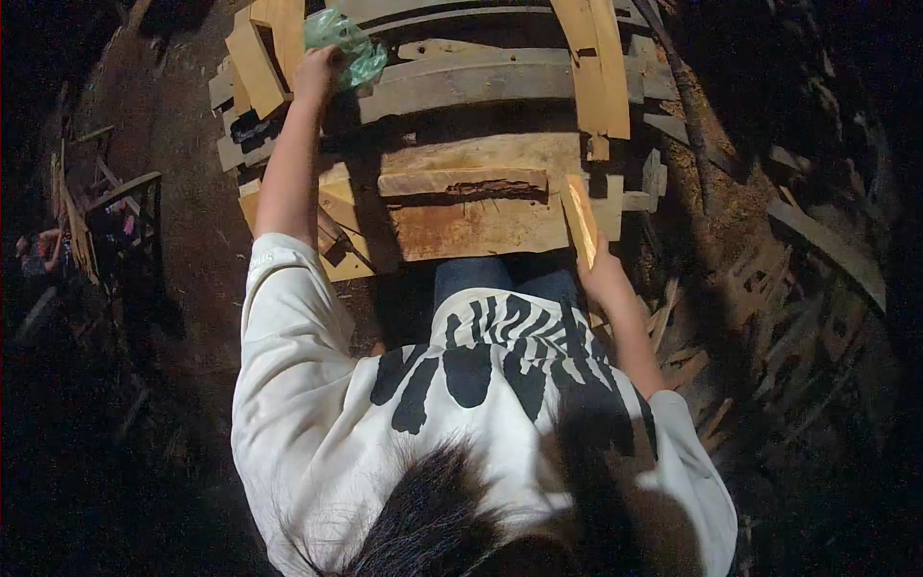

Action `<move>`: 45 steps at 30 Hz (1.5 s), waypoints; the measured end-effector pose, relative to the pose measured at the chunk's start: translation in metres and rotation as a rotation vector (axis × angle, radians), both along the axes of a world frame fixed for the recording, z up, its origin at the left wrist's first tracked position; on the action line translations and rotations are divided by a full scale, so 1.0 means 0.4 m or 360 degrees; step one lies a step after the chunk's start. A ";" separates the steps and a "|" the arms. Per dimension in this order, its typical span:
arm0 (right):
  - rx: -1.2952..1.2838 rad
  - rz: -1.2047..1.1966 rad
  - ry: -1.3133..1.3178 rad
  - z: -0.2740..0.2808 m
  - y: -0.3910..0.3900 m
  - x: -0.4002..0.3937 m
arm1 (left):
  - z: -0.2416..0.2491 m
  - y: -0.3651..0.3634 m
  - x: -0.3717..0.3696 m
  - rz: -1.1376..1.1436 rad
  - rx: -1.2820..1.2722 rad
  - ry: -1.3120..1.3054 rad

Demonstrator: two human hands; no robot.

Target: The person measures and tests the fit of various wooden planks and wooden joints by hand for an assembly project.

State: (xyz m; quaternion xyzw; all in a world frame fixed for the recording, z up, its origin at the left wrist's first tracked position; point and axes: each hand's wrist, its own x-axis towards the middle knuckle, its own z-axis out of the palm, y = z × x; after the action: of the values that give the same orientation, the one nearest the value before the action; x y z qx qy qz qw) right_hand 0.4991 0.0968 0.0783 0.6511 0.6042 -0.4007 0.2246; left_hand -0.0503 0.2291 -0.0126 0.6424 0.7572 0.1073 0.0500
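Note:
My left hand [319, 72] reaches far forward to the upper left, its fingers closed at the edge of a crumpled green plastic bag [358, 48]. The fingertips are partly hidden against the bag. Low on the right, my right hand [600, 273] grips the near end of a narrow wooden strip [581, 216], which points away from me. Between the arms lies a wide board [442, 236], with a rough-edged piece of wood [461, 181] resting across it. A dark split runs along that piece.
Weathered slats [461, 85] form the bench top in front of me. Wooden blocks [258, 67] are stacked at its left, and long planks [591, 67] lie on the right. Scrap wood [731, 279] litters the ground to the right; more leans at the far left.

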 end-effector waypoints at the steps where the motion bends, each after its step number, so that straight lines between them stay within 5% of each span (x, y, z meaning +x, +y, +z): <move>1: -0.0008 0.0022 -0.0015 0.007 0.004 -0.002 | 0.020 0.000 0.021 0.0101 -0.0130 0.0028; 5: -0.0043 0.0024 -0.0015 0.023 0.018 -0.012 | -0.051 0.002 -0.032 0.0181 -0.0049 -0.0213; 17: -0.0091 0.0012 -0.0055 0.030 0.021 -0.016 | -0.058 0.000 -0.039 0.0303 0.0144 0.0110; 20: -0.0084 0.0015 -0.0047 0.039 0.022 -0.020 | -0.052 -0.010 -0.018 0.0518 0.0135 -0.0223; 23: -0.0132 -0.0021 -0.0028 0.056 0.028 -0.029 | -0.012 -0.063 0.114 0.0630 0.0625 -0.0901; 24: -0.0134 -0.0018 -0.0024 0.055 0.030 -0.028 | 0.082 -0.097 0.226 0.0690 0.0625 -0.0953; 25: -0.0135 -0.0015 -0.0018 0.052 0.032 -0.025 | 0.042 -0.135 0.264 0.0814 0.0374 -0.1461; 26: -0.0149 -0.0013 -0.0014 0.052 0.032 -0.023 | 0.011 -0.177 0.331 0.0500 0.0666 -0.1209; 28: -0.0105 0.0003 -0.0007 0.049 0.032 -0.021 | 0.081 -0.271 0.510 0.0690 0.0367 -0.1567; 31: -0.0100 0.0023 -0.0017 0.033 0.026 -0.011 | -0.036 -0.405 0.639 0.0516 0.0143 -0.1392; 33: -0.0089 0.0017 -0.0016 0.023 0.017 -0.008 | 0.018 -0.427 0.698 0.0438 0.0062 -0.1216; 39: -0.0009 -0.0020 -0.0004 0.007 -0.016 -0.007 | -0.090 -0.422 0.738 0.0157 0.0297 -0.0834; 45: 0.0075 -0.0016 0.0071 0.007 -0.028 -0.006 | -0.086 -0.405 0.737 -0.0084 0.0127 -0.0870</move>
State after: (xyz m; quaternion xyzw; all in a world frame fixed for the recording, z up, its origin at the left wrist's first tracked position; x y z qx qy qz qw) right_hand 0.4968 0.0855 0.0812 0.6502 0.6150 -0.4019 0.1937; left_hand 0.2443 0.0673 -0.0471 0.6104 0.6938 0.3052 0.2298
